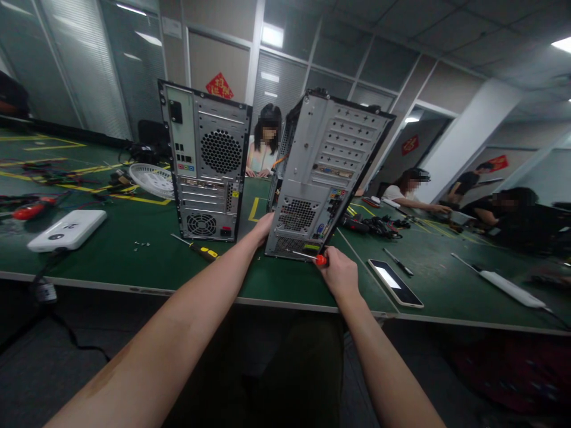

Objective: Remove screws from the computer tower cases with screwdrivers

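At twelve o'clock on the surface point(279, 282), a computer tower point(307, 181) is being touched by the left hand point(264, 229), whose grip cannot be told, while a red screwdriver point(320, 260) is being clasped at one o'clock by the right hand point(341, 271).

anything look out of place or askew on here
Small pale bits lie loose on the green tabletop, too small to identify. The right grey metal computer tower looks tilted rightward, unlike the left grey metal tower; lens distortion may exaggerate this.
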A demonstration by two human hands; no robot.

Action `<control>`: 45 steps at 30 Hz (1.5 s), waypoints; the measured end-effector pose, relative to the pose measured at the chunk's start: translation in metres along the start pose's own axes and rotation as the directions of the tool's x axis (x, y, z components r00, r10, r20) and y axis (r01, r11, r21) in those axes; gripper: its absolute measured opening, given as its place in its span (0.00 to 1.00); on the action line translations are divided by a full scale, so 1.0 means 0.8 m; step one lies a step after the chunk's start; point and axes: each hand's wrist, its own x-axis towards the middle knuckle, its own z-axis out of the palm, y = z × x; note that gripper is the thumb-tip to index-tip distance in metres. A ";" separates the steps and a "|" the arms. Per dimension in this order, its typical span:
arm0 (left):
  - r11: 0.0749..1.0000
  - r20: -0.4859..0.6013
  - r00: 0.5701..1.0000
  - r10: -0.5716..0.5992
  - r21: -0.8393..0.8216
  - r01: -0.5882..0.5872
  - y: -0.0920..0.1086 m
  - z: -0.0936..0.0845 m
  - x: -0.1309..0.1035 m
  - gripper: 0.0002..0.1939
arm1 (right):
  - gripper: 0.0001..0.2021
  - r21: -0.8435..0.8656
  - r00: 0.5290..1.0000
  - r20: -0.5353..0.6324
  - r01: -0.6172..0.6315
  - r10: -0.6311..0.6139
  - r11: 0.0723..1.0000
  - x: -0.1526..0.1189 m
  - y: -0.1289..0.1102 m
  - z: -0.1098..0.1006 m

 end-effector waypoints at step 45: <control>0.998 -0.001 0.999 -0.043 -0.037 0.043 0.000 -0.001 0.001 0.20 | 0.23 0.198 0.873 -0.018 -0.475 0.488 0.857 -0.087 -0.045 -0.138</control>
